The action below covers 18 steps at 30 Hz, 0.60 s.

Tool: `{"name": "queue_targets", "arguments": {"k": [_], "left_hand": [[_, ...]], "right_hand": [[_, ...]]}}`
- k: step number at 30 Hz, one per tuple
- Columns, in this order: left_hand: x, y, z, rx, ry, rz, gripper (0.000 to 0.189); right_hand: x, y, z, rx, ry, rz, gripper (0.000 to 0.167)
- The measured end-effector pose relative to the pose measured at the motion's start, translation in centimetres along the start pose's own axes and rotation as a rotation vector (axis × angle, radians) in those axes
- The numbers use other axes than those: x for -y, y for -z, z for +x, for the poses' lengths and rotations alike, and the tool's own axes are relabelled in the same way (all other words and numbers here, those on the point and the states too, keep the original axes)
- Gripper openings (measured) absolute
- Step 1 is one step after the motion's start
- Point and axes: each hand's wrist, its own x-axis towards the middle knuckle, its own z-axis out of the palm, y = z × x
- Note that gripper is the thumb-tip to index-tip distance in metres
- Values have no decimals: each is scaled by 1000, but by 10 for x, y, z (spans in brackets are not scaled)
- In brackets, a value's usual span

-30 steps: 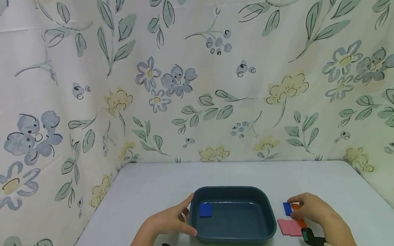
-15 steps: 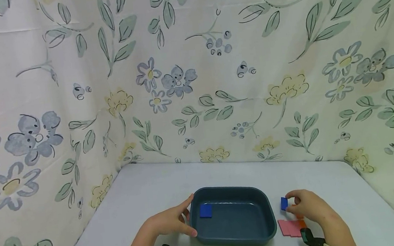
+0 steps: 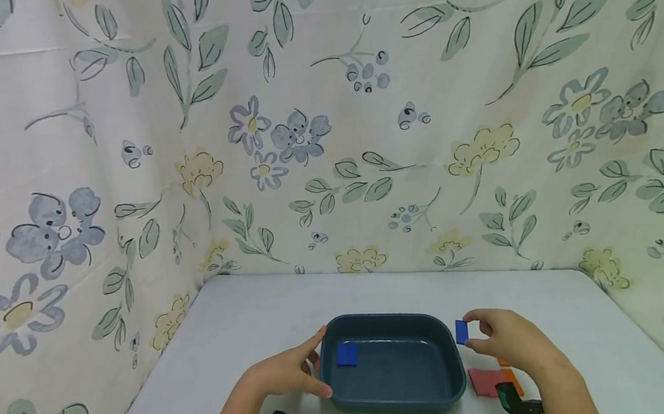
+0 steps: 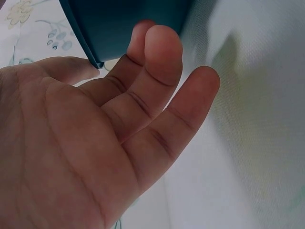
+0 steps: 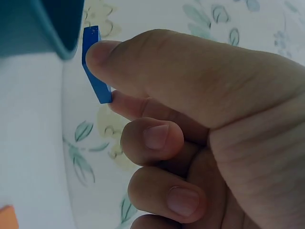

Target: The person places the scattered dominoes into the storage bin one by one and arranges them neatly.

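A dark teal rectangular box point(image 3: 397, 399) stands on the table with a flat blue square piece point(image 3: 346, 354) lying in its left part. My left hand point(image 3: 289, 373) rests against the box's left end, thumb and index finger spread along the rim. In the left wrist view, its other fingers point(image 4: 164, 62) are loosely bent beside the wall. Right of the box, my right hand point(image 3: 513, 340) pinches a second thin blue piece point(image 3: 462, 331) between thumb and index finger, level with the rim. The right wrist view has this blue piece point(image 5: 97, 78) edge-on, its remaining fingers curled beneath.
Pink flat pieces point(image 3: 487, 381) and orange flat pieces point(image 3: 513, 382) lie right of the box, partly hidden under my right hand and its black wrist mount point(image 3: 518, 406). A floral curtain point(image 3: 324, 133) hangs behind and beside the white table point(image 3: 270, 308).
The right hand has lifted the blue piece off the spot by the orange pieces and carried it left and up toward the box's right rim. The left hand and box stay put.
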Motion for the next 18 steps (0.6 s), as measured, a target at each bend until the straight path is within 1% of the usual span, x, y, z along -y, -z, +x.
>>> {"name": "queue_targets", "arguments": {"k": [5, 9, 11, 18], "left_hand": [[1, 0, 0, 1, 0, -6, 115], [3, 0, 1, 4, 0, -8, 115], [3, 0, 1, 5, 1, -2, 115], [5, 1, 2, 9, 0, 31, 114]], "right_hand": [[20, -4, -4, 0, 48, -23, 42], [33, -7, -6, 4, 79, -34, 42], [38, -9, -8, -1, 107, -43, 43], [52, -15, -6, -12, 158, -4, 37]]}}
